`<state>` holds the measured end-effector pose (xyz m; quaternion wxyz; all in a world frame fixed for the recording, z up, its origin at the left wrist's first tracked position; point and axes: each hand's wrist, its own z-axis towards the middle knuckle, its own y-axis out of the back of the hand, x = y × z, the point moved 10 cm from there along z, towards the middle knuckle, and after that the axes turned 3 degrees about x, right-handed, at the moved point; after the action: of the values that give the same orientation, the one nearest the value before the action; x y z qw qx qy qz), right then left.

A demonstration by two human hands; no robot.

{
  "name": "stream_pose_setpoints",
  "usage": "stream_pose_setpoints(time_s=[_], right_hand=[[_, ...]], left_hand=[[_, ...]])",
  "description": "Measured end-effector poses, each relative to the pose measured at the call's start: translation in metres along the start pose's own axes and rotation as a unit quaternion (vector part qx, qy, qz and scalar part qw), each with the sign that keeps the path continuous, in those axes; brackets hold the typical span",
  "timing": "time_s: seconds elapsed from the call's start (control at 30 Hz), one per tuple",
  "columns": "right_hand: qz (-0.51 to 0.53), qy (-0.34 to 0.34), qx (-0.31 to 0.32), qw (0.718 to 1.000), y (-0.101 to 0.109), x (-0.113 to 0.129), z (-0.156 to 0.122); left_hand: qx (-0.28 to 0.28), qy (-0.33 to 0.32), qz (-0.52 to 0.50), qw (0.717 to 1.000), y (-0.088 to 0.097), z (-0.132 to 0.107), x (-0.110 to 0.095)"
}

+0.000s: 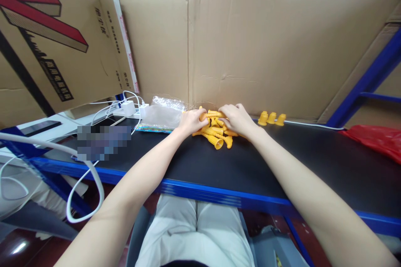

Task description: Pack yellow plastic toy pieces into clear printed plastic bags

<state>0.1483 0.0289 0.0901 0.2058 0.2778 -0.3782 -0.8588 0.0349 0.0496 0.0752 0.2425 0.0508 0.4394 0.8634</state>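
A pile of yellow plastic parts [214,131] lies on the black shelf top, some tube-shaped with a flared open end. At the pile's left edge, my left hand [191,122] has its fingers and thumb closed round a yellow part [203,114]. My right hand [237,117] curls over the far right side of the pile, its fingertips on the end of a yellow tube-like part [215,114]. Both hands partly hide the pile. Just right of my right hand stand three yellow cup-shaped parts [272,118] in a row.
Behind stands a tall cardboard panel [250,46], with a printed box [72,50] at left. A clear plastic bag [163,113] and a power strip with white chargers [128,109] lie left. Red plastic [376,138] sits far right. A blue rail [219,192] edges the shelf.
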Motion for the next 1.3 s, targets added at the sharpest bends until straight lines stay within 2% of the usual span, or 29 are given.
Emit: stream_pose_setpoints(time_s=[0.23, 0.5, 0.67, 0.97, 1.03, 1.13, 1.3], right_hand=[[-0.046, -0.010, -0.024, 0.999, 0.010, 0.000, 0.000], [0.024, 0.011, -0.007, 1.000, 0.004, 0.001, -0.001], [0.011, 0.012, -0.006, 1.000, 0.007, 0.002, -0.001], [-0.002, 0.013, -0.039, 0.999, 0.015, 0.001, -0.002], [-0.010, -0.001, -0.053, 0.999, 0.016, -0.007, -0.003], [-0.011, -0.049, -0.083, 0.995, 0.019, -0.033, -0.009], [-0.016, -0.210, -0.133, 0.968, 0.023, -0.105, -0.043]], left_hand=[[-0.003, 0.001, 0.009, 1.000, 0.000, 0.000, -0.002], [0.006, 0.009, 0.005, 1.000, 0.000, 0.001, 0.001], [0.007, 0.015, 0.014, 1.000, 0.000, 0.001, 0.003], [0.004, 0.022, 0.016, 1.000, -0.001, 0.001, 0.004], [0.003, 0.033, 0.012, 0.999, -0.001, 0.001, 0.009], [0.000, 0.060, -0.009, 0.998, -0.001, 0.001, 0.025], [-0.007, 0.102, -0.024, 0.994, -0.003, 0.001, 0.050]])
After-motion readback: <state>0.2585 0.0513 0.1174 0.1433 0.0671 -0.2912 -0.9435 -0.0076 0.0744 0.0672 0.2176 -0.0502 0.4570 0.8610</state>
